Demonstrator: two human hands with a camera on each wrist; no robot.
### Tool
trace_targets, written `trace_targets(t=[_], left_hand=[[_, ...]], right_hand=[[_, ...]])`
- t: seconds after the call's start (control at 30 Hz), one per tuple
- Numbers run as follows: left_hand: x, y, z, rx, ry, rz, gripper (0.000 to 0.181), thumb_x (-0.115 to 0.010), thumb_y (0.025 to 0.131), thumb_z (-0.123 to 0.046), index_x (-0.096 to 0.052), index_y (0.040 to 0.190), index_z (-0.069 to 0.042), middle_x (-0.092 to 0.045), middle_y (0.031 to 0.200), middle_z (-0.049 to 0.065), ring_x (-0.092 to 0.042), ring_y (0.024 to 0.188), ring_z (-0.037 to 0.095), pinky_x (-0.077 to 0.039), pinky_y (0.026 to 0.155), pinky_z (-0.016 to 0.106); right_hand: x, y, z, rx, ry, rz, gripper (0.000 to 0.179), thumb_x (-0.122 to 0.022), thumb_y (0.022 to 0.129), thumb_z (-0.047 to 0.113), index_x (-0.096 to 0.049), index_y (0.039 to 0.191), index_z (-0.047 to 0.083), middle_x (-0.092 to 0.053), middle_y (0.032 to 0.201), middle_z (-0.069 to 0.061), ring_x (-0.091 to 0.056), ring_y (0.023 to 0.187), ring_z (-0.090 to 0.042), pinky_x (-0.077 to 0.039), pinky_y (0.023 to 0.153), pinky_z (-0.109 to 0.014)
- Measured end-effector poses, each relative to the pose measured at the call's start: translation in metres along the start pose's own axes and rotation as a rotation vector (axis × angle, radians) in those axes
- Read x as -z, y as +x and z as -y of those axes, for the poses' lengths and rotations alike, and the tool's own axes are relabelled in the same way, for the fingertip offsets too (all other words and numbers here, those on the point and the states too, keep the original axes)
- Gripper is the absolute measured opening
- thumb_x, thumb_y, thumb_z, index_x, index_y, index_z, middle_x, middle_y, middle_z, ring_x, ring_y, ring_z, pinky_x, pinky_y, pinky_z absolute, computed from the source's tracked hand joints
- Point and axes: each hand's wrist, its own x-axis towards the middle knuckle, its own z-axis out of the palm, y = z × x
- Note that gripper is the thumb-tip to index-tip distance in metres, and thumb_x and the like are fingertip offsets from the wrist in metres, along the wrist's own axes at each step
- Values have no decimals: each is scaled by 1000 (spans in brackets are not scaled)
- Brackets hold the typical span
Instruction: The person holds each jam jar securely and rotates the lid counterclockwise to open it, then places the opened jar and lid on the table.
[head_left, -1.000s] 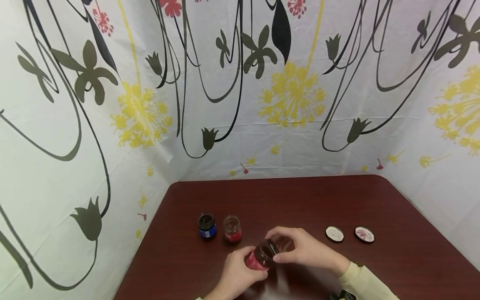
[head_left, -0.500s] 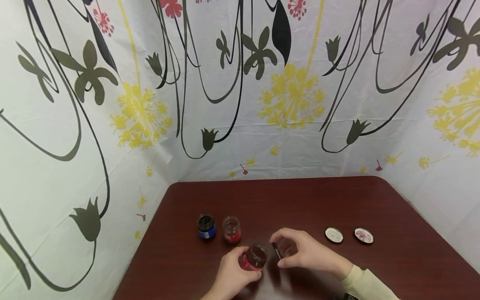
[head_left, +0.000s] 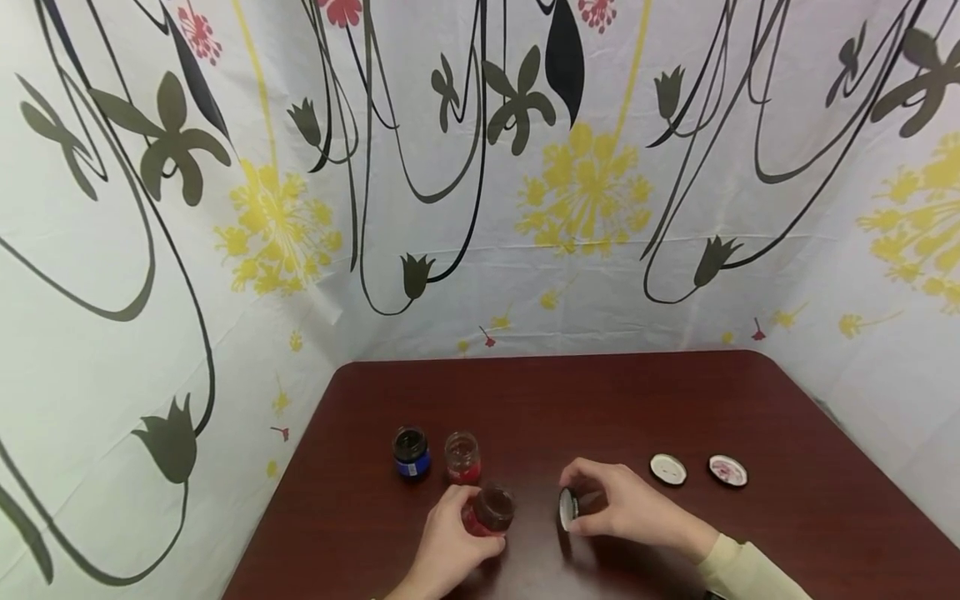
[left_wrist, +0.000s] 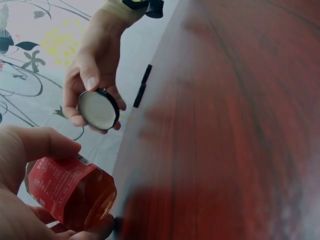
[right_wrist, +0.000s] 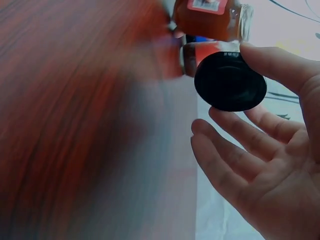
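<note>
My left hand (head_left: 442,542) grips an open glass jar (head_left: 495,507) with a red label, its mouth facing up, low over the table in the head view. The left wrist view shows that label with white print and a barcode, and amber-brown contents. To the right of the jar, my right hand (head_left: 626,504) pinches a round lid (head_left: 567,508) on edge between thumb and fingers. The lid's pale inside faces left; its black top (right_wrist: 230,82) fills the middle of the right wrist view. A gap separates lid and jar.
An open jar with a blue label (head_left: 412,463) and another open jar with a red label (head_left: 463,472) stand behind my left hand. Two lids, one white inside (head_left: 667,470) and one stained reddish (head_left: 727,471), lie inside up at the right of the dark red table (head_left: 570,408).
The lid has come away from the jar's mouth. My right hand has carried it rightward, while my left hand has moved the jar left and tilted it more upright.
</note>
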Motion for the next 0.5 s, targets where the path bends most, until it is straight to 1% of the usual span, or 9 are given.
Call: trace_targets(t=[0.07, 0.17, 0.23, 0.3, 0.43, 0.5], left_hand=[[2, 0, 2, 3, 1, -6, 53, -90, 61, -24, -67, 109, -19, -58, 99, -14, -58, 92, 8, -47, 82, 32], [5, 1, 5, 1, -6, -19, 53, -91, 61, -22, -67, 108, -19, -58, 99, -13, -57, 90, 8, -46, 81, 31], [7, 1, 6, 1, -13, -27, 53, -91, 61, -22, -67, 107, -19, -58, 99, -13, -57, 90, 8, -46, 81, 30], [10, 1, 7, -1, -23, -36, 53, -92, 60, -21, -67, 107, -20, -58, 98, -12, -57, 89, 8, -46, 80, 30], [14, 1, 10, 4, -34, -46, 54, -92, 60, -21, -68, 108, -20, -59, 98, -13, -58, 89, 8, -46, 81, 30], [17, 2, 11, 5, -38, -49, 55, -92, 60, -21, -68, 109, -19, -59, 99, -13, -59, 91, 8, -47, 82, 30]], right_hand=[[1, -3, -3, 6, -28, -16, 44, -85, 83, 25, -59, 117, 14, -71, 108, -3, -70, 103, -23, -57, 81, -39], [3, -7, -8, 17, -129, -68, 44, -86, 80, 33, -60, 113, 19, -72, 104, 4, -70, 103, -18, -56, 83, -39], [4, -11, -11, 13, -192, -101, 44, -86, 79, 38, -60, 111, 22, -72, 102, 8, -69, 101, -13, -55, 83, -38], [6, -14, -14, 4, -233, -126, 44, -87, 77, 42, -60, 108, 25, -72, 99, 11, -68, 100, -11, -54, 82, -35], [10, -19, -21, -30, -260, -141, 46, -87, 76, 45, -57, 104, 26, -71, 97, 12, -68, 96, -9, -52, 79, -32], [12, -22, -24, -50, -271, -142, 46, -86, 76, 47, -56, 103, 26, -71, 96, 13, -67, 94, -8, -50, 76, -29]])
